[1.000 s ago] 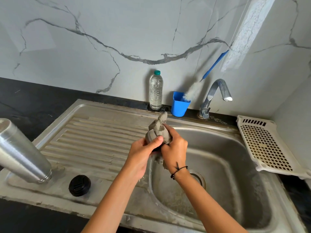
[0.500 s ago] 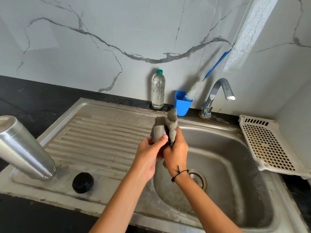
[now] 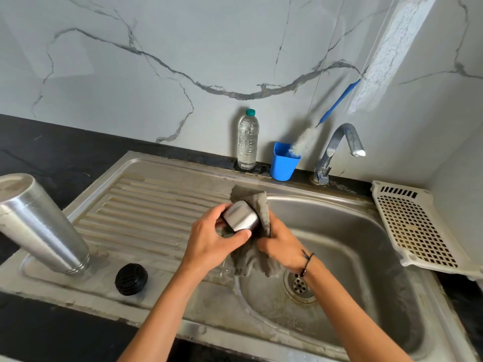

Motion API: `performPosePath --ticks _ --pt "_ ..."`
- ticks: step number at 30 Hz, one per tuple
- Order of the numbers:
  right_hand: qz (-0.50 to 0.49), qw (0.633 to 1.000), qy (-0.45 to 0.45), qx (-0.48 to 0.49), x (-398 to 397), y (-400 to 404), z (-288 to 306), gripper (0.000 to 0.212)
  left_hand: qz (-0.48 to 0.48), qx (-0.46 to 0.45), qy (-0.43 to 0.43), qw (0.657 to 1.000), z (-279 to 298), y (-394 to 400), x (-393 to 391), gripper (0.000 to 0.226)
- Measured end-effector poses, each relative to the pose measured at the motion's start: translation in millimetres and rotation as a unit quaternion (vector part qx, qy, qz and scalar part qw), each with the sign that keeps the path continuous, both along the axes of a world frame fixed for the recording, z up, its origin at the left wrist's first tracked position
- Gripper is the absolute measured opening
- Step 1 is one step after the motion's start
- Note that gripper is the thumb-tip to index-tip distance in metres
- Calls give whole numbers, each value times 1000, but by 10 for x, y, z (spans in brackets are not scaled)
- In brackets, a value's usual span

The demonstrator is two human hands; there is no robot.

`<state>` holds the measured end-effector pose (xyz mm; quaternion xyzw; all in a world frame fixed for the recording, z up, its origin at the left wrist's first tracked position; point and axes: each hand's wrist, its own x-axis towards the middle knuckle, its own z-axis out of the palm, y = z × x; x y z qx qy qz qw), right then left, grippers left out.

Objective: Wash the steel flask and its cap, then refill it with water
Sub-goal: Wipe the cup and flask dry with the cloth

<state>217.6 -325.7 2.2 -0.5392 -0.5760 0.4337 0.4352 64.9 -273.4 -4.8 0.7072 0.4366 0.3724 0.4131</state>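
Observation:
My left hand [image 3: 209, 239] grips a small steel cap [image 3: 241, 220] above the sink's inner edge. A grey cloth [image 3: 254, 257] wraps behind and under the cap, and my right hand [image 3: 281, 245] holds the cloth pressed against the cap. The steel flask [image 3: 39, 226] stands mouth down and tilted on the drainboard at the left. A black inner stopper [image 3: 131, 279] lies on the drainboard beside the flask's mouth. No water runs from the tap [image 3: 339, 150].
The steel sink [image 3: 366, 296] has a basin with a drain [image 3: 299, 284] at right. Against the marble wall stand a plastic water bottle [image 3: 247, 139] and a blue cup [image 3: 283, 162] holding a bottle brush [image 3: 303, 143]. A white plastic basket [image 3: 415, 228] rests at the right rim.
The cloth covered most of the cap before; now the cap's shiny side is bared toward me, and both hands have turned and dropped slightly with the cloth hanging lower.

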Motion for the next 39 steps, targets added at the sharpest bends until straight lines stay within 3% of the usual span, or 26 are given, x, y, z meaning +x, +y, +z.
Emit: performPosePath --ticks 4,6,10,14,17,20,23,24,26,28,33,36,39 --pt "16 996 -35 77 -165 -75 -71 81 41 85 76 993 -56 2 -69 58" --pt "19 998 -35 47 -149 -13 -51 78 29 130 121 984 -103 -34 -83 64" --pt "-40 977 190 -88 -77 68 52 37 -20 180 141 973 -107 -135 -82 72" --pt "-93 953 255 -132 -116 37 -113 51 -13 175 128 976 -111 -124 -35 70" --pt "-117 966 212 -90 -219 4 -162 45 58 137 118 982 -151 -92 -30 68" --pt "-111 992 59 -25 -315 -3 -100 26 77 129 143 978 -146 -34 -78 68" --pt "-76 992 -98 12 -352 53 -28 37 42 162 173 971 -173 -82 -112 61" --pt "-70 992 -105 8 -358 85 3 38 40 162 165 972 -187 -126 -135 61" --pt "-68 997 -5 -40 -378 120 65 30 46 156 133 978 -212 -193 -179 66" --pt "-80 989 85 -85 -407 121 44 31 67 136 94 984 -241 -237 -241 68" --pt "-102 984 112 -92 -598 -36 5 26 145 13 -10 989 -270 -285 -414 57" --pt "-117 978 143 -96 -595 -9 89 25 140 -61 -34 988 -262 -257 -505 59" --pt "-115 974 159 -114 -576 31 166 34 96 -123 -4 988 -246 -208 -579 76"
